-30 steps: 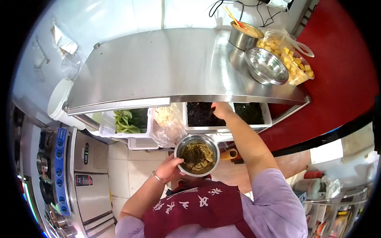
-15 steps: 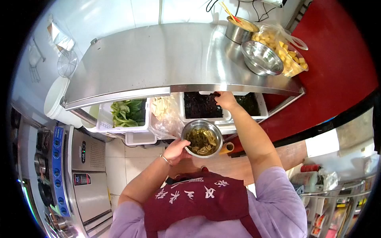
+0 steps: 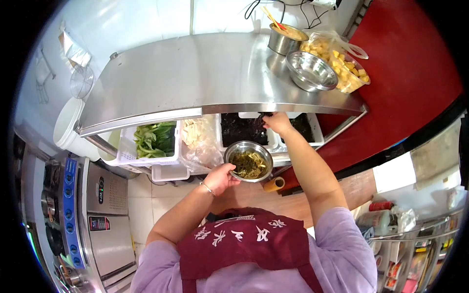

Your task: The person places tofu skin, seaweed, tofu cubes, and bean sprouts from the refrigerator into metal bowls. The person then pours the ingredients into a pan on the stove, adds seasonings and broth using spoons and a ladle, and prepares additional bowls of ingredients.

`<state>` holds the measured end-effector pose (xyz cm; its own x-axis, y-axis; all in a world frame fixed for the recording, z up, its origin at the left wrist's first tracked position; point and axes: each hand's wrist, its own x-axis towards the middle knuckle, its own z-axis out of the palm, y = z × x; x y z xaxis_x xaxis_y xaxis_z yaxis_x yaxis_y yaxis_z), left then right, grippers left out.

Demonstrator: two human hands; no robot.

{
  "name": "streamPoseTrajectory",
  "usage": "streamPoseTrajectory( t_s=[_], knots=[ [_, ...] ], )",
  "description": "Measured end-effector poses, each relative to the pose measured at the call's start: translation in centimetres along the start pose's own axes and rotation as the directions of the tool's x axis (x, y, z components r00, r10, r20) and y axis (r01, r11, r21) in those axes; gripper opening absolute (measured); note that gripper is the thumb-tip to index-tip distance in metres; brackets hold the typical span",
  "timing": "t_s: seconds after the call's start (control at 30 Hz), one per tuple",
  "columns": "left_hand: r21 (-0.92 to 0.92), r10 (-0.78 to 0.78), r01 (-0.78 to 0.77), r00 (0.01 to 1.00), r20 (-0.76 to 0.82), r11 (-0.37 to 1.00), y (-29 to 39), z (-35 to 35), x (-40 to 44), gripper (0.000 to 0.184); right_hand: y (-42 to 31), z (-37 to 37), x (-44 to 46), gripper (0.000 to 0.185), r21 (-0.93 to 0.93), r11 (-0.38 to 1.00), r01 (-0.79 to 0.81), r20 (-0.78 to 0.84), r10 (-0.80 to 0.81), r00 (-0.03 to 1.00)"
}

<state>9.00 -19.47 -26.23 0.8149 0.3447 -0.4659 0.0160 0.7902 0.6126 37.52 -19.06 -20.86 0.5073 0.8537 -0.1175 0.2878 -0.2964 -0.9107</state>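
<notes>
My left hand (image 3: 221, 178) grips the side of a steel bowl (image 3: 268, 160), thumb at the rim. Inside lie greenish-brown shreds and pale yellowish strips (image 3: 251, 165). My right hand (image 3: 278, 123) reaches under the steel shelf, its fingers closed on dark, frilly pieces that look like wood ear fungus (image 3: 262, 120). Below and left of these fingers, a white tub holds a heap of the same dark pieces (image 3: 239, 131). Dark green seaweed-like strands (image 3: 303, 128) fill the tub to the right of this hand.
A steel shelf (image 3: 161, 73) overhangs the tubs. On it stand a pot with sticks (image 3: 286, 39), a metal bowl (image 3: 311, 72) and bagged yellow cubes (image 3: 349, 71). Leafy greens (image 3: 155, 139) and a bag of pale slices (image 3: 195, 134) lie left. A bamboo-like tube (image 3: 274, 184) is below.
The bowl in my left hand has risen slightly toward the tubs. My right hand stays at the dark pieces, now with some lifted in its fingers. The whole view has shifted a little.
</notes>
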Motion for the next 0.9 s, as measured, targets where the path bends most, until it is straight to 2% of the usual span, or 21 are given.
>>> streamPoseTrajectory(
  t_s=[0.03, 0.07, 0.13, 0.17, 0.23, 0.4, 0.47, 0.53, 0.6, 0.67, 0.73, 0.77, 0.8, 0.83, 0.87, 0.9],
  knots=[
    [-0.008, -0.006, 0.005, 1.000, -0.021, 1.000, -0.1, 0.1, 0.2, 0.021, 0.4, -0.1, 0.3, 0.025, -0.073, 0.997, -0.012, 0.008, 0.013, 1.000],
    [-0.013, -0.011, 0.011, 0.999, -0.042, 1.000, -0.1, 0.3, 0.3, 0.021, 0.9, -0.1, 0.6, 0.025, 0.007, 1.000, -0.030, -0.013, 0.030, 0.999],
    [-0.027, -0.010, 0.008, 0.997, -0.072, 1.000, 0.0, 0.9, 0.5, 0.021, -0.1, -0.5, 0.0, 0.024, -0.131, 0.991, 0.006, -0.070, -0.015, 0.997],
    [-0.036, -0.005, 0.001, 0.996, -0.086, 0.999, -0.1, 0.8, 0.7, 0.021, -0.5, -0.6, -0.2, 0.024, -0.131, 0.991, 0.008, -0.069, -0.017, 0.997],
    [-0.044, -0.005, 0.000, 0.994, -0.106, 0.999, -0.2, 0.7, 1.0, 0.021, -0.6, -0.5, -0.6, 0.021, 0.055, 0.998, 0.028, -0.074, -0.024, 0.997],
    [-0.041, -0.007, 0.002, 0.993, -0.121, 0.999, -0.1, 0.1, 2.4, 0.020, -0.4, -1.4, -1.0, 0.015, 0.243, 0.969, -0.029, -0.032, 0.038, 0.999],
    [-0.056, -0.003, -0.004, 0.991, -0.132, 0.998, 0.0, 0.4, 2.7, 0.021, -1.3, -1.8, -2.0, 0.018, 0.377, 0.925, -0.037, -0.008, 0.043, 0.999],
    [-0.028, 0.013, -0.017, 0.991, -0.135, 0.999, 0.4, 0.8, 2.7, 0.022, -2.5, -2.1, -3.7, 0.019, 0.405, 0.914, -0.014, 0.016, 0.008, 1.000],
    [-0.020, 0.016, -0.019, 0.992, -0.121, 1.000, 0.4, 0.8, 3.0, 0.023, -2.4, -2.4, -4.6, 0.019, 0.523, 0.850, -0.059, 0.078, 0.021, 0.997],
    [-0.007, 0.030, -0.031, 0.992, -0.120, 1.000, 0.4, 0.9, 3.4, 0.023, -3.5, -2.0, -6.6, 0.024, 0.568, 0.822, -0.034, 0.053, 0.005, 0.999],
    [0.014, 0.019, -0.018, 0.992, -0.126, 1.000, 0.7, 1.5, 3.1, 0.024, -3.3, -1.8, -7.7, 0.026, 0.542, 0.841, -0.001, 0.177, -0.113, 0.978],
    [0.023, 0.045, -0.042, 0.993, -0.106, 0.999, 0.7, 1.6, 3.1, 0.024, -2.5, -1.4, -8.1, 0.032, 0.396, 0.917, 0.054, 0.241, -0.161, 0.957],
    [0.032, 0.069, -0.067, 0.994, -0.087, 0.997, 0.6, 1.7, 3.0, 0.023, -2.6, -1.0, -8.9, 0.035, 0.116, 0.984, 0.132, 0.366, -0.166, 0.916],
    [0.039, 0.079, -0.076, 0.993, -0.085, 0.996, 0.6, 1.9, 2.9, 0.024, -3.0, -0.8, -9.8, 0.035, -0.199, 0.918, 0.343, 0.350, -0.261, 0.900],
    [0.046, 0.079, -0.076, 0.993, -0.083, 0.996, 0.7, 2.1, 2.7, 0.024, -3.3, -0.5, -10.6, 0.035, -0.491, 0.714, 0.499, 0.361, -0.354, 0.863],
    [0.062, 0.105, -0.099, 0.989, -0.101, 0.993, 0.9, 2.5, 2.2, 0.025, -3.2, -0.3, -10.9, 0.033, -0.474, 0.724, 0.501, 0.289, -0.410, 0.865]
  ],
)
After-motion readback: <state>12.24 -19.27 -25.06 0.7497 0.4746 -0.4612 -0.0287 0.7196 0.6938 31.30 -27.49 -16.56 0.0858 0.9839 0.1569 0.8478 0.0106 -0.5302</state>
